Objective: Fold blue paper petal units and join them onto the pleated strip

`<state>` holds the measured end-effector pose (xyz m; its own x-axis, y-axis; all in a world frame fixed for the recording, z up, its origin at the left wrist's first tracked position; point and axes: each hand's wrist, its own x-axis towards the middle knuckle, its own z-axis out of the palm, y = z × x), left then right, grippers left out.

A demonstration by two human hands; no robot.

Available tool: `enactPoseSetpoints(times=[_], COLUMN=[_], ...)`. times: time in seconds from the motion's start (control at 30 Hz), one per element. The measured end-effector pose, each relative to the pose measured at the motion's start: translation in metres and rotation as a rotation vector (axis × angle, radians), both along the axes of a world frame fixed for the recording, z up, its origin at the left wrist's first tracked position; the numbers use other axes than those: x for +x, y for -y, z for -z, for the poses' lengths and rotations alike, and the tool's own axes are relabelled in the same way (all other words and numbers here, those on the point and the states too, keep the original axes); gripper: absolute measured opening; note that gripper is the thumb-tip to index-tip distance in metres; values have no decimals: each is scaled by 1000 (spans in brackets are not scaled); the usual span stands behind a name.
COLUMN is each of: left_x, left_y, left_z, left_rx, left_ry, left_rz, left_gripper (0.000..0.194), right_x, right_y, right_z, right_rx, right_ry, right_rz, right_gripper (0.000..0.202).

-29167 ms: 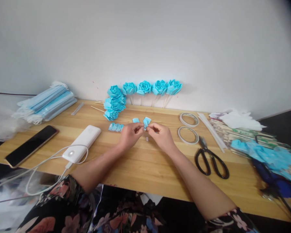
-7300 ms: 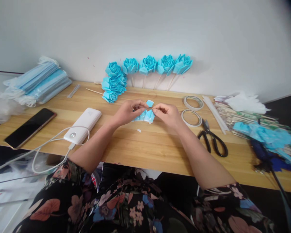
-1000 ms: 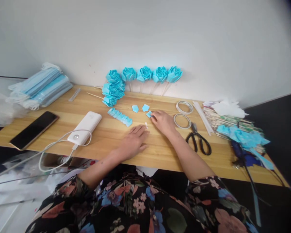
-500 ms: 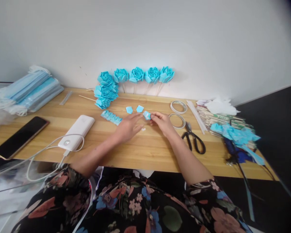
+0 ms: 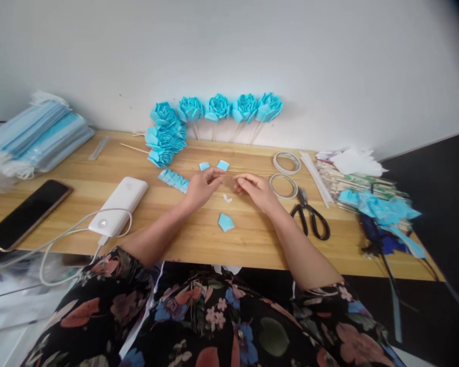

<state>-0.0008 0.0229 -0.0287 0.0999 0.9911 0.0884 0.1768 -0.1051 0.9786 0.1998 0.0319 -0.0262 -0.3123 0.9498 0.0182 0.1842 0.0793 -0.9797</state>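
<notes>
Wooden table (image 5: 199, 239): blue pentagon (image 5: 226, 222) flat at lower centre; white scraps (image 5: 229, 200); our left hand (image 5: 202, 188) and right hand (image 5: 257, 191), mid-frame, fingertips gathered, whether on anything we cannot tell; blue flowers (image 5: 218, 108), upper centre. We judge small-piece finger work the present step; lifting the blue pentagon would call for a light pinch.

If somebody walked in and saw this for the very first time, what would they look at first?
Probably the bright blue flowers on thin sticks, four in a row along the wall at the back, with more bunched at the row's left end. Next, perhaps, the left hand and right hand, close together over the middle of the table, with a blue five-sided piece lying nearer the front edge.
</notes>
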Motion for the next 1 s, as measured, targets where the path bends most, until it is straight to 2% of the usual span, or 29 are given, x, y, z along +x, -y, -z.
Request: enactPoseSetpoints(times=[0.13, 0.23, 0.33, 0.4, 0.43, 0.53, 0.63, 0.73, 0.8, 0.9, 0.93, 1.0], left_x=[-7, -8, -6, -5, -4, -3, -3, -4, -5, -5, -5, -3], left_y=[2, 5, 8, 9, 10, 11, 12, 12, 12, 12, 13, 13], left_z=[1, -1, -3, -3, -3, -4, -5, -7, -9, -13, -14, -16], left_rx=[102, 140, 178, 197, 203, 214, 218, 187, 146, 75, 50, -12], left_ry=[-76, -130, -149, -165, -175, -190, -167, -111, -69, 15, 53, 141], left_rz=[-60, -61, -48, -37, -31, -19, -21, -31, -42, -29, -12, 39], left_gripper=[24, 26, 26, 26, 25, 24, 23, 23, 24, 24, 26, 34], right_x=[4, 6, 4, 2, 1, -2, -3, 2, 5, 5, 2, -6], right_y=[4, 12, 26, 39, 46, 68, 82, 80, 69, 49, 42, 31], right_z=[-12, -26, -43, -52, -55, -52, -34, -15, -9, -12, -14, -18], right_rx=[137, 176, 213, 339, 416, 596, 667, 602, 378, -28, -121, -248], right_ry=[223, 362, 527, 661, 724, 899, 954, 736, 453, -100, -260, -463], right_rz=[-36, -112, -348, -560, -614, -607, -541, -385, -188, 125, 174, 186], right_gripper=[28, 22, 13, 14, 16, 20, 16, 18, 14, 9, 13, 20])
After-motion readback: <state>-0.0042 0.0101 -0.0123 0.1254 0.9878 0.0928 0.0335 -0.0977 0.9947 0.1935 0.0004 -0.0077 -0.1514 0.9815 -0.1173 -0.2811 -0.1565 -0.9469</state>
